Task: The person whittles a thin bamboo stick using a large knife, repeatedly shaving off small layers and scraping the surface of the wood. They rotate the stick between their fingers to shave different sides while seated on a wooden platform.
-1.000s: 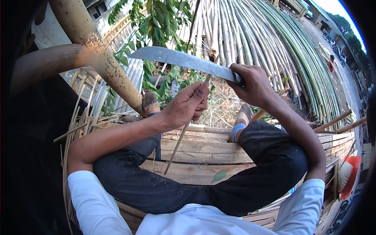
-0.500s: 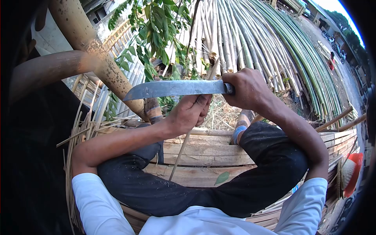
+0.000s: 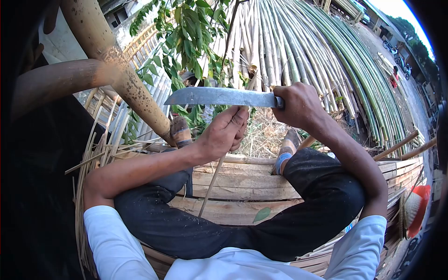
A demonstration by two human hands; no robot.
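My right hand (image 3: 300,105) is closed round the handle of a machete (image 3: 219,97), whose broad grey blade points left and lies roughly level. Just below the blade, my left hand (image 3: 226,133) is closed on a thin bamboo strip (image 3: 213,186). One end of the strip runs down toward my lap; the upper end shows above the blade, pointing away from me. The blade crosses the strip close to my left fingertips; whether it touches cannot be made out.
I sit on a split-bamboo bench (image 3: 242,186) with a green leaf (image 3: 262,214) on it. Loose strips (image 3: 95,161) stick out at left beside a thick bamboo post (image 3: 116,60). Long bamboo poles (image 3: 298,42) lie ahead. A red-and-tan hat (image 3: 416,210) is at right, a leafy branch (image 3: 186,42) ahead.
The machete and my right hand have shifted slightly right and away from me. My left hand stays almost in place, still holding the strip.
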